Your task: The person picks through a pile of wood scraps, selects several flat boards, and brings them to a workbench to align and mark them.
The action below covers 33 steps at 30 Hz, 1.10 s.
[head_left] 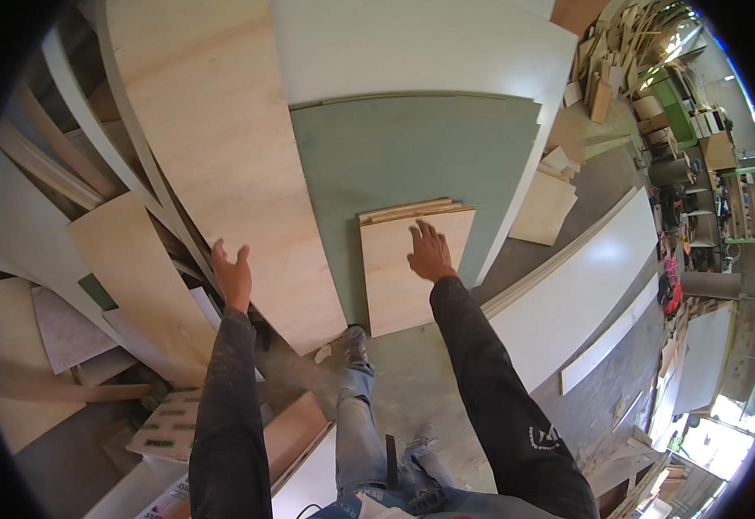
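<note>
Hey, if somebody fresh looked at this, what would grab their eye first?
Probably the large grey-green panel in the middle, with a long pale wood board along its left side and a smaller wood panel in front of its lower part. Next, the two hands: the left hand near the long board's lower left edge, the right hand over the smaller panel.

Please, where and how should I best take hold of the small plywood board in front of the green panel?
Probably two-handed, by both side edges of the small plywood board, from your side: those edges look uncovered, while other wood pieces sit behind its top.
</note>
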Motion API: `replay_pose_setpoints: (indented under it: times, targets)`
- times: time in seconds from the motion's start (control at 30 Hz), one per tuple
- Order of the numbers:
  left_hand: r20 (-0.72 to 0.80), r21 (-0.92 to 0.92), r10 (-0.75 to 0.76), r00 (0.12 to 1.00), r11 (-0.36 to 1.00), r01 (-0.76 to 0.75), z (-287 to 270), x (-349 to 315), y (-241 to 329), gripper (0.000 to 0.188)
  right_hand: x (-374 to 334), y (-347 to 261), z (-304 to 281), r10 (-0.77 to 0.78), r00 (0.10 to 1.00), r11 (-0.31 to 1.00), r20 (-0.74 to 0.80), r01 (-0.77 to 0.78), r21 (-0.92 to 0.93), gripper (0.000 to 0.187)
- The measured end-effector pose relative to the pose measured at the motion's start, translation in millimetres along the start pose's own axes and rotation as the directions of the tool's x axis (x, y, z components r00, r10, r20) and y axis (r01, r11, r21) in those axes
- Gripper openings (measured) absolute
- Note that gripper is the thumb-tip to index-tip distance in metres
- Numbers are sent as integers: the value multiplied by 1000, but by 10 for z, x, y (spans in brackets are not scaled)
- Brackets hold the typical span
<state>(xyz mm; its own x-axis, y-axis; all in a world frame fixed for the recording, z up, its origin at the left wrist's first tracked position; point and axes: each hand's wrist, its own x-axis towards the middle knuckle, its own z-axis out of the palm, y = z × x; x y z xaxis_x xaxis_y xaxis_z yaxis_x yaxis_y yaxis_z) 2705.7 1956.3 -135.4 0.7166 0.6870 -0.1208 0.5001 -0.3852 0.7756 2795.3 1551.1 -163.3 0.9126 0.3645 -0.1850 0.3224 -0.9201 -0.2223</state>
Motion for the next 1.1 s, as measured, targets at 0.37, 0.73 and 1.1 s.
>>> replay_pose_setpoints:
  times: [0.37,0.73,1.1]
  targets:
    - [-26,158,138,990,978,-133,292,76,-1,70,536,-196,332,-82,997,969,5,81,-233,84]
    - [144,-19,34,989,999,-32,18,8,-313,51,-350,-135,25,-188,968,982,165,181,59,36]
    - [439,-32,-126,890,987,156,-183,-1701,-1255,26,-2463,-53,-218,-165,947,971,274,204,-121,15]
